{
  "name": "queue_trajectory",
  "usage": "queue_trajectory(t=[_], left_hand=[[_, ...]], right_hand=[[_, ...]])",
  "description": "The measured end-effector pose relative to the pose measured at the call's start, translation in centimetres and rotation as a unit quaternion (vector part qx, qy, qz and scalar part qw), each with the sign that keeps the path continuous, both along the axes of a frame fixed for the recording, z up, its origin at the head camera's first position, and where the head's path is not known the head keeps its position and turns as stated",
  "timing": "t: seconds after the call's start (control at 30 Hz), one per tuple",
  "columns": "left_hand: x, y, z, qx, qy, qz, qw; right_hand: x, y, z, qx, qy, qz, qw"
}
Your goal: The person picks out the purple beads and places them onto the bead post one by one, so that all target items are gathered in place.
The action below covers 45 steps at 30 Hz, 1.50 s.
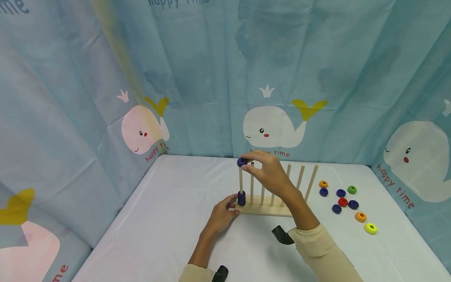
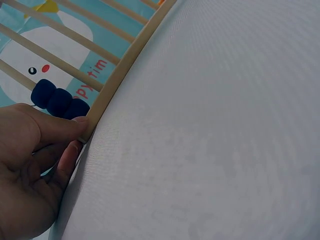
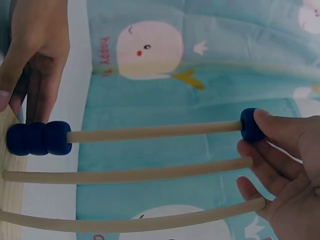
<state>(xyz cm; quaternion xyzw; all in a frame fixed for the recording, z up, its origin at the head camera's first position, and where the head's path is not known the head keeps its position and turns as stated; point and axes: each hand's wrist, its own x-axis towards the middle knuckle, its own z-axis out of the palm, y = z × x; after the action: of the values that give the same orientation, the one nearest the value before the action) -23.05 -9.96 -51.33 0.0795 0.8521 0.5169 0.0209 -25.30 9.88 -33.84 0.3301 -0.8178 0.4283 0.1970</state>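
A wooden peg rack (image 1: pixel 264 210) with several upright rods stands on the white table. Three dark blue beads (image 3: pixel 39 138) sit stacked at the foot of its leftmost rod. At the tip of that same rod, my right hand (image 1: pixel 270 174) pinches another blue bead (image 3: pixel 251 124) between thumb and fingers; the rod's end meets the bead in the right wrist view. My left hand (image 1: pixel 221 214) grips the left end of the rack's base (image 2: pixel 127 62), with the thumb on its front. Some of the rods are partly hidden behind the right hand and forearm in the head view.
To the right of the rack lie loose beads: several blue ones (image 1: pixel 353 204), a red one (image 1: pixel 343 202), a green one (image 1: pixel 352 189), two orange ones (image 1: pixel 360 216) and a yellow one (image 1: pixel 370 228). A light blue whale-print curtain (image 1: pixel 211 78) surrounds the table (image 1: pixel 169 219).
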Motion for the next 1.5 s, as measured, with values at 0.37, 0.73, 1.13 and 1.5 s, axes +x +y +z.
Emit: queue_trajectory(t=[0.37,0.73,1.13,1.5], left_hand=[[0.1,0.0,-0.2,0.001,0.003,-0.004,1.0],[0.0,-0.1,0.0,-0.001,0.009,-0.001,1.0],[-0.1,0.1,-0.2,-0.004,0.015,0.003,0.9999],[0.0,0.0,-0.4,0.001,0.004,0.0,1.0]], right_hand=[[-0.2,-0.5,0.0,0.018,-0.018,-0.016,1.0],[-0.3,-0.5,0.1,0.018,-0.019,-0.011,1.0],[0.5,0.9,0.5,0.001,0.024,-0.025,0.999],[1.6,3.8,0.3,-0.028,0.046,-0.056,0.997]])
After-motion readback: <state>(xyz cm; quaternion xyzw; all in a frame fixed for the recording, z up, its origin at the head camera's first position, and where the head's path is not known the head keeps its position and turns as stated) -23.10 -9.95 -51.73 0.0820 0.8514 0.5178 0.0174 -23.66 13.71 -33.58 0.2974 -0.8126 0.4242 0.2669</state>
